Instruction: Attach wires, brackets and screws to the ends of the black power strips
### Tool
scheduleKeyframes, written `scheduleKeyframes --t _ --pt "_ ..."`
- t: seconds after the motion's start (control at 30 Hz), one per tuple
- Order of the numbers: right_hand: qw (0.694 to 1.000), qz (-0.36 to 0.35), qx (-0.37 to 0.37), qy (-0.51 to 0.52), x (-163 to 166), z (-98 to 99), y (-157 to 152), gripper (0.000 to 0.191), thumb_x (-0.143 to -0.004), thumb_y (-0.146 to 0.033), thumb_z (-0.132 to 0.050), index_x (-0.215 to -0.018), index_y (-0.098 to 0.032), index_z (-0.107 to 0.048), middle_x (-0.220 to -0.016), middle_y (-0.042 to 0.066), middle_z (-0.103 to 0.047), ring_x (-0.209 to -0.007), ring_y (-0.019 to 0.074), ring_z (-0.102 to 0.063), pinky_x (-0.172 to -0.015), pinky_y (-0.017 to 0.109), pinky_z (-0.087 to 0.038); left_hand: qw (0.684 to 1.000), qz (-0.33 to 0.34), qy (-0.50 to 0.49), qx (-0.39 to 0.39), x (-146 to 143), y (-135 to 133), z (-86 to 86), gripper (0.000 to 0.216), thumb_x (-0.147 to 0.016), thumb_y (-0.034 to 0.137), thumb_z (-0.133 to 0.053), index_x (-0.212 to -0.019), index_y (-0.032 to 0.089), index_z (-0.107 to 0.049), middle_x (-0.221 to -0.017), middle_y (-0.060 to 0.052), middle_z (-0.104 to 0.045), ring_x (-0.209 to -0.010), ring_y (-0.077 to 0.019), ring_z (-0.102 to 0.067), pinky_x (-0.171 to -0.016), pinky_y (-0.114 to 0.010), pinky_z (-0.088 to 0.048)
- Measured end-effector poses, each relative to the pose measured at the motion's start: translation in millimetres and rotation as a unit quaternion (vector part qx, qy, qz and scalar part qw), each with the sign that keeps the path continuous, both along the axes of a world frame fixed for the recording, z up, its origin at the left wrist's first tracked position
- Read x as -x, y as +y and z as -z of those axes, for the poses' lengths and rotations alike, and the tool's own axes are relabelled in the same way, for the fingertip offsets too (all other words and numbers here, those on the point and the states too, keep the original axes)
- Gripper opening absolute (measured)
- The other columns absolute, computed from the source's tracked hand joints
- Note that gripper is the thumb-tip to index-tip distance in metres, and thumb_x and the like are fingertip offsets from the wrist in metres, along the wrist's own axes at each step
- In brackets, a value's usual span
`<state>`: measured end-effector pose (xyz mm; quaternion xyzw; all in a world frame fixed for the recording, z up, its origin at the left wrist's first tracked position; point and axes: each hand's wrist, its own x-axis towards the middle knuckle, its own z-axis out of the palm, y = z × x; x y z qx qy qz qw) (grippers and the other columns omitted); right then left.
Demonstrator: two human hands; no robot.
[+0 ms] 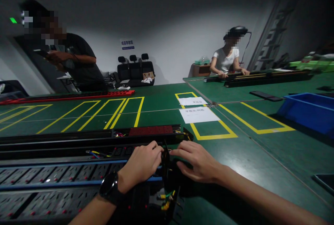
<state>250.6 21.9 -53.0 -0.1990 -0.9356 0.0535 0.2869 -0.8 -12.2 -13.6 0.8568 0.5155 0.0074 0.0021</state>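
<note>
My left hand [146, 159], with a black watch on its wrist, reaches over the end of a long black power strip [121, 151]. Its fingers are bent and closed on a thin black end plate [165, 159] at the strip's right end. From the other side my right hand [199, 162] meets the same plate with its curled fingertips; the thumb sits a little lower. Blue and yellow wires [96, 154] show in the strip's open part. Below lie black socket strips with blue edges [65, 173]. Yellow-green wire ends [167, 197] stick out near the front strip's end.
Another black strip with a dark red socket block [151, 130] lies just behind. White paper sheets [199, 115] and yellow tape frames mark the green table [261, 169]. A blue bin [309, 112] stands right. Two people are across the table, one handling black strips [266, 79].
</note>
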Motion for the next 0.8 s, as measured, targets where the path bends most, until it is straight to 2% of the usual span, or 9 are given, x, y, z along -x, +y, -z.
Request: scheduleKeyframes --t 0.07,0.13,0.27,0.37,0.47,0.6,0.73,0.8 --pt "0.999 -0.029 0.022 -0.022 3.8 -4.9 -7.7 0.037 -0.104 -0.032 -0.05 -0.136 -0.021 -0.064 -0.099 0.008 -0.069 -0.081 0.021 -0.061 -0.07 0.033 -0.044 1.0 0.0 0.004 0.004 0.1 -0.4 -0.6 0.031 -0.108 0.024 -0.042 -0.117 0.021 -0.071 -0.113 -0.008 -0.07 -0.088 -0.0264 -0.075 -0.074 -0.04 -0.06" --pt "0.996 -0.046 0.064 -0.045 7.1 -9.6 -13.4 0.037 -0.106 -0.04 -0.049 -0.133 -0.021 -0.065 -0.098 0.007 -0.069 -0.079 0.0197 -0.061 -0.068 0.032 -0.042 1.0 -0.002 0.002 0.007 0.0 -1.0 -2.0 0.03 -0.108 0.024 -0.042 -0.115 0.021 -0.071 -0.112 -0.008 -0.07 -0.088 -0.0257 -0.075 -0.074 -0.038 -0.059" --pt "0.985 -0.033 0.161 -0.046 5.1 -17.0 -11.2 0.034 -0.108 -0.047 -0.045 -0.105 -0.021 -0.067 -0.087 0.004 -0.068 -0.074 0.0178 -0.06 -0.068 0.031 -0.041 1.0 -0.002 0.001 0.011 -0.6 -1.9 -4.5 0.03 -0.108 0.023 -0.041 -0.116 0.021 -0.071 -0.112 -0.007 -0.071 -0.089 -0.0247 -0.074 -0.076 -0.037 -0.059" --pt "0.98 0.006 0.194 -0.052 -3.4 -20.2 0.2 0.027 -0.104 -0.043 -0.053 -0.089 -0.022 -0.061 -0.076 0.0 -0.063 -0.066 0.0158 -0.054 -0.064 0.03 -0.037 1.0 -0.002 0.006 0.011 -0.8 -1.8 -4.1 0.031 -0.109 0.024 -0.041 -0.115 0.021 -0.071 -0.111 -0.008 -0.071 -0.088 -0.0244 -0.074 -0.076 -0.037 -0.058" --pt "0.973 0.037 0.222 -0.052 -15.4 -23.3 15.5 0.013 -0.093 -0.03 -0.063 -0.084 -0.022 -0.058 -0.073 -0.001 -0.061 -0.065 0.015 -0.054 -0.062 0.029 -0.037 1.0 0.002 0.002 0.009 -0.4 -1.3 -2.7 0.032 -0.108 0.024 -0.04 -0.115 0.02 -0.071 -0.11 -0.008 -0.07 -0.087 -0.0244 -0.074 -0.074 -0.037 -0.058" --pt "0.958 0.037 0.282 -0.038 -39.2 -28.9 38.2 0.003 -0.089 -0.022 -0.062 -0.092 -0.022 -0.062 -0.079 -0.001 -0.062 -0.069 0.0147 -0.058 -0.062 0.026 -0.043 1.0 0.007 -0.002 0.004 0.6 -1.4 -2.4 0.032 -0.108 0.024 -0.04 -0.115 0.02 -0.071 -0.11 -0.008 -0.07 -0.085 -0.0243 -0.073 -0.072 -0.037 -0.057" --pt "0.939 0.035 0.333 -0.083 -78.1 -30.0 59.1 0.035 -0.091 -0.023 -0.063 -0.125 -0.023 -0.068 -0.075 -0.004 -0.061 -0.064 0.014 -0.059 -0.057 0.024 -0.045 1.0 0.012 0.003 0.0 1.0 -2.0 -3.2 0.03 -0.108 0.024 -0.042 -0.115 0.02 -0.071 -0.11 -0.008 -0.071 -0.085 -0.0245 -0.074 -0.072 -0.037 -0.057" --pt "0.936 0.062 0.336 -0.09 -102.1 -26.4 68.7 0.035 -0.09 -0.028 -0.067 -0.124 -0.025 -0.072 -0.076 -0.003 -0.064 -0.064 0.0145 -0.062 -0.057 0.024 -0.047 1.0 0.013 0.007 -0.005 1.0 -2.0 -2.8 0.029 -0.108 0.024 -0.042 -0.115 0.02 -0.071 -0.11 -0.008 -0.071 -0.085 -0.0243 -0.074 -0.072 -0.037 -0.057"
